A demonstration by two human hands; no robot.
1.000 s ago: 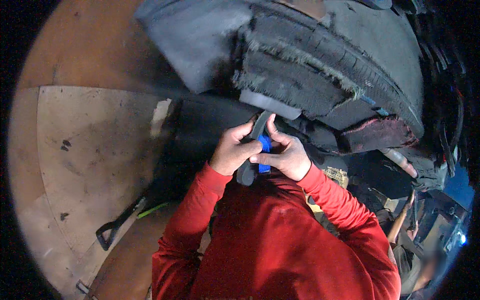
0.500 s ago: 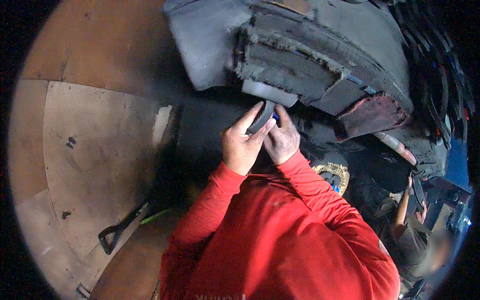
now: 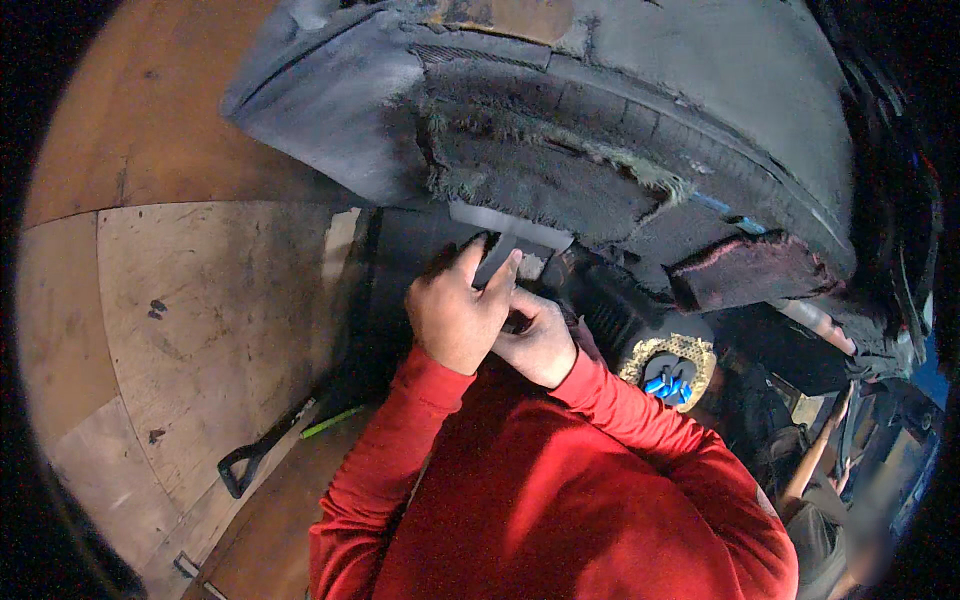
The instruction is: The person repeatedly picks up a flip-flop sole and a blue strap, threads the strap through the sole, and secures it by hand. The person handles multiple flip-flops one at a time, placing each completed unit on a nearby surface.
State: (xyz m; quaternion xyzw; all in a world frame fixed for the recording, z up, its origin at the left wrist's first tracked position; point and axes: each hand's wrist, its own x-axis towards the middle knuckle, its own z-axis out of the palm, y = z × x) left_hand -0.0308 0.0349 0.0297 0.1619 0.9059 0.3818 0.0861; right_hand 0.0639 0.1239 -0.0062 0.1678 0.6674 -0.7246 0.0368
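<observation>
Your left hand [image 3: 458,318] and right hand [image 3: 538,343] both grip a grey T-shaped tool [image 3: 505,243], its flat head pressed under the frayed patch of the big worn tyre [image 3: 600,130]. A black-handled tool [image 3: 262,446] lies on the wooden floor [image 3: 200,300], well apart.

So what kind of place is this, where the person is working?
Probably a tyre repair or retreading workshop. A big worn tyre with torn, frayed rubber fills the top of the view, both hands press a grey strip against it, and a black-handled tool lies on the scuffed wooden floor.
</observation>
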